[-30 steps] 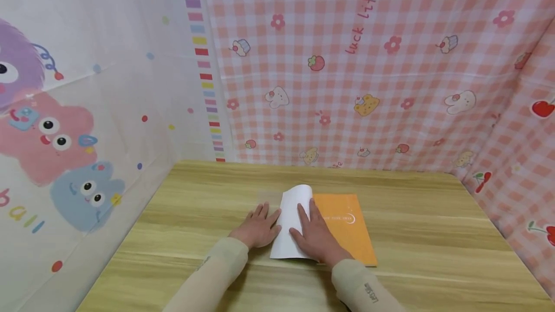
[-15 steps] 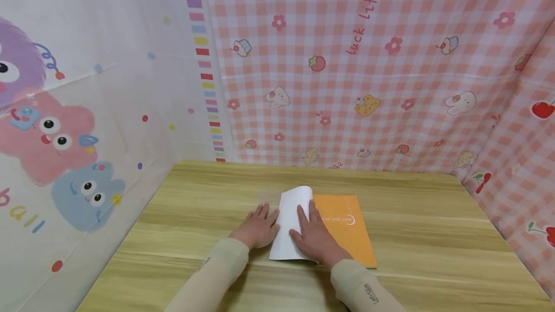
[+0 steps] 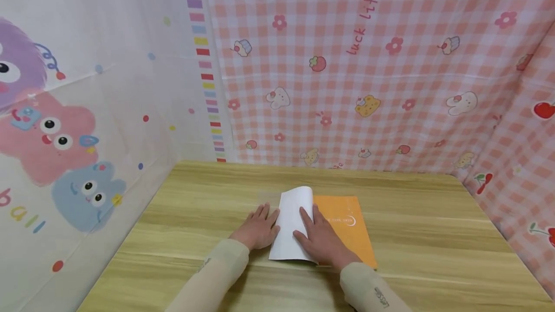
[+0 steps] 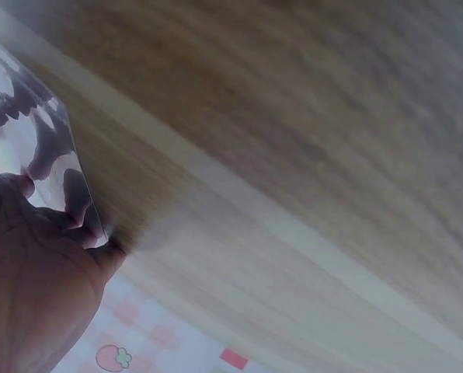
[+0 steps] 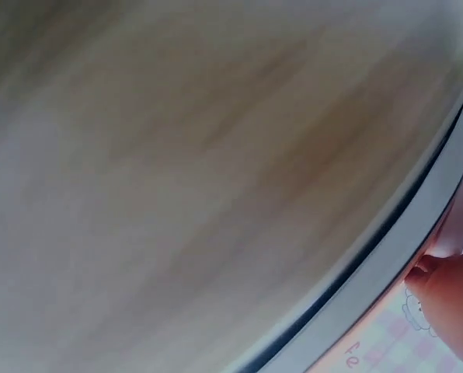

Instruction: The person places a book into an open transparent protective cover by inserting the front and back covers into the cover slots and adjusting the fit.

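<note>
In the head view an orange booklet [image 3: 353, 235] with white lettering lies on the table, and a white leaf [image 3: 288, 240] curves up at its left side. My left hand [image 3: 257, 227] lies palm down with spread fingers at that leaf's left edge. Clear plastic [image 4: 57, 148] shows by its fingers in the left wrist view. My right hand [image 3: 324, 240] rests with straight fingers across the leaf and the orange cover, partly hiding both. In the right wrist view the booklet's pale edge [image 5: 371, 276] runs past the hand, most of which is out of frame.
The wood-grain table [image 3: 433, 235] extends around the booklet on all sides. A pink checked cloth [image 3: 347, 85] hangs behind it, and a white printed cloth [image 3: 143, 85] hangs at the left.
My right hand has slid slightly to the right across the white leaf. The left hand and the booklet look nearly unmoved.
</note>
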Available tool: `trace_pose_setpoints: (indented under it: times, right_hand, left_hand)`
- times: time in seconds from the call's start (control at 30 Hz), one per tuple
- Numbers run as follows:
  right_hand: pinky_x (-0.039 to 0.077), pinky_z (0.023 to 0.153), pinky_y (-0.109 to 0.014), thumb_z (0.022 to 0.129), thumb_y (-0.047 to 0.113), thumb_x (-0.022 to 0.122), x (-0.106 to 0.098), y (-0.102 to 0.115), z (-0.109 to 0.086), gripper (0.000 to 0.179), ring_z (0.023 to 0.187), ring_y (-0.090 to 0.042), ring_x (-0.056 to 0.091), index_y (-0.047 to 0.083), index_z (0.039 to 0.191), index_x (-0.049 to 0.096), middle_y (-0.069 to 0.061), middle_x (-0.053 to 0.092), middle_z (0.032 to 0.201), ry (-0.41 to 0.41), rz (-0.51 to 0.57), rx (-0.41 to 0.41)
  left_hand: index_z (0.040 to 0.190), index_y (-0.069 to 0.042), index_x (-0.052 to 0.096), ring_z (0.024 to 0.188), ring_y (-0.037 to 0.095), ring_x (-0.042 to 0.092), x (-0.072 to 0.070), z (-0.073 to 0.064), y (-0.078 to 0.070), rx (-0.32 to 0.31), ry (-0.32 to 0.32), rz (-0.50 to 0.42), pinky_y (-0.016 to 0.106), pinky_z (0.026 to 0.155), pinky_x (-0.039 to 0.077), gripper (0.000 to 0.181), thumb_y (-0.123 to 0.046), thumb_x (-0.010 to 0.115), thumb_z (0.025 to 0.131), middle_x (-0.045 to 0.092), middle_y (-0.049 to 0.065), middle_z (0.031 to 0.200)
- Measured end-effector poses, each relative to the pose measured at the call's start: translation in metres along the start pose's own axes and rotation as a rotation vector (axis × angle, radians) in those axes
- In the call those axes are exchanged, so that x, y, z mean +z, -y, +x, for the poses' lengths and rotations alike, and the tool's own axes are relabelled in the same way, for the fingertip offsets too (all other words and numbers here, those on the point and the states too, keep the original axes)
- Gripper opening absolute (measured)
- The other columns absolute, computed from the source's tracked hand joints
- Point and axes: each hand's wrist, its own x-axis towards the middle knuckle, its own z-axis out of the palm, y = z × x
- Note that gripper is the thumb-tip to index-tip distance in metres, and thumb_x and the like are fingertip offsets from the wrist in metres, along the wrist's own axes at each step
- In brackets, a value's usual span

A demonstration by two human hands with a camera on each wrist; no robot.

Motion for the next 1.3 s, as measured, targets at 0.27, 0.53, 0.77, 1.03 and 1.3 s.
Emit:
trace_pose_setpoints:
  times: [0.27,0.53,0.77,1.03,1.3]
  right_hand:
    - [0.021,0.116,-0.055,0.102,0.050,0.045,0.007,-0.006,0.004,0.074,0.147,-0.042,0.017,0.009,0.159,0.021,-0.029,0.011,0.161,0.034,-0.069,-0.004]
    - [0.017,0.116,-0.057,0.101,0.052,0.045,0.022,-0.009,0.010,0.075,0.147,-0.041,0.016,0.010,0.159,0.021,-0.028,0.009,0.161,0.012,-0.108,0.017]
    - [0.019,0.115,-0.059,0.102,0.051,0.042,0.016,-0.005,0.006,0.074,0.147,-0.043,0.017,0.008,0.158,0.022,-0.029,0.010,0.160,0.026,-0.093,0.004]
    - [0.021,0.113,-0.061,0.104,0.046,0.043,-0.002,-0.013,-0.002,0.068,0.144,-0.046,0.023,0.005,0.156,0.028,-0.030,0.024,0.156,0.008,-0.007,-0.074]
    - [0.020,0.113,-0.062,0.103,0.049,0.041,0.005,-0.015,0.001,0.070,0.144,-0.047,0.022,0.008,0.157,0.026,-0.029,0.025,0.156,0.026,-0.062,-0.060]
  left_hand:
    - [0.156,-0.010,0.032,0.149,0.034,0.016,-0.001,0.000,0.001,0.000,0.001,-0.009,0.050,0.118,0.019,0.057,-0.039,0.035,0.107,0.019,0.019,0.162]
    - [0.155,-0.009,0.033,0.149,0.034,0.018,0.001,0.000,0.004,0.004,-0.006,-0.013,0.050,0.118,0.019,0.056,-0.036,0.036,0.107,0.020,0.019,0.162]
    - [0.155,-0.008,0.033,0.149,0.035,0.017,0.002,-0.002,0.004,0.015,-0.016,-0.025,0.050,0.118,0.019,0.055,-0.035,0.036,0.107,0.020,0.020,0.162]
    - [0.154,-0.007,0.034,0.148,0.037,0.019,0.002,-0.002,0.004,0.028,-0.034,-0.029,0.052,0.117,0.020,0.055,-0.034,0.036,0.106,0.022,0.022,0.161]
    - [0.155,-0.008,0.034,0.149,0.035,0.019,0.001,-0.002,0.003,0.015,-0.032,-0.012,0.050,0.118,0.020,0.055,-0.034,0.036,0.107,0.022,0.020,0.161]
